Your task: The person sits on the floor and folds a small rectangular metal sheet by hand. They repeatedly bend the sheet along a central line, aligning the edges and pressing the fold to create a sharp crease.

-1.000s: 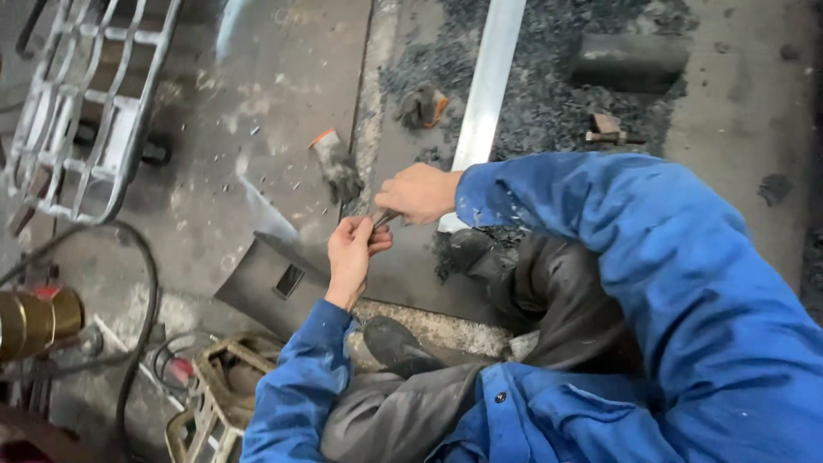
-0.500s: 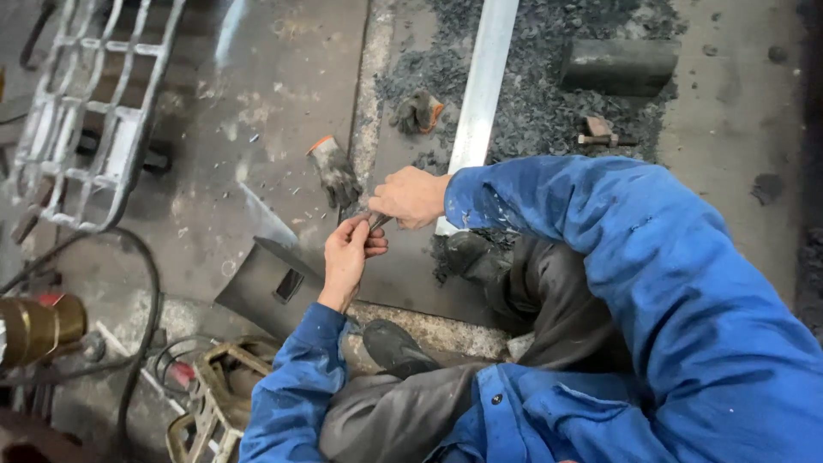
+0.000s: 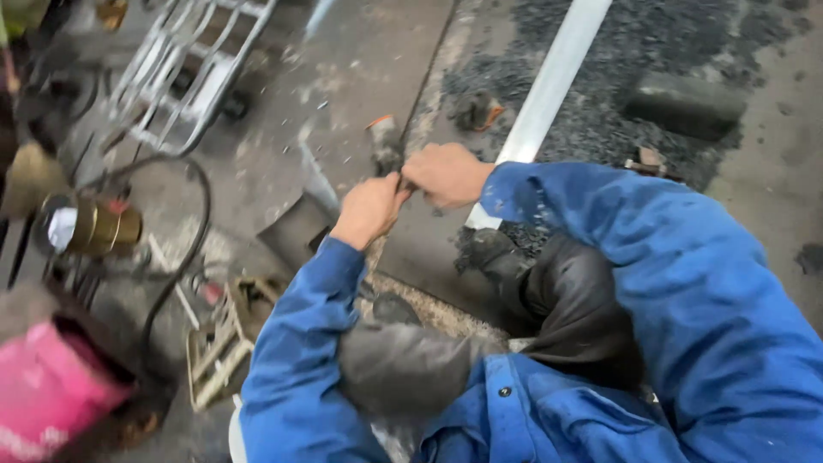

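Left hand [image 3: 370, 208] and right hand [image 3: 446, 174] touching at fingertips, both closed on a small thing too hidden to name, right hand farther, pale metal bar [image 3: 549, 86] running far-right beyond it.

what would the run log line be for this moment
left hand | meets right hand, small item between them unclear | over metal plate | grinder beyond | metal bar right

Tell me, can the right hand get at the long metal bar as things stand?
Probably yes. The right hand sits just beside the metal bar, which lies bare on the floor with nothing over it. The hand is pinched together with the left hand, so it would have to let go first.
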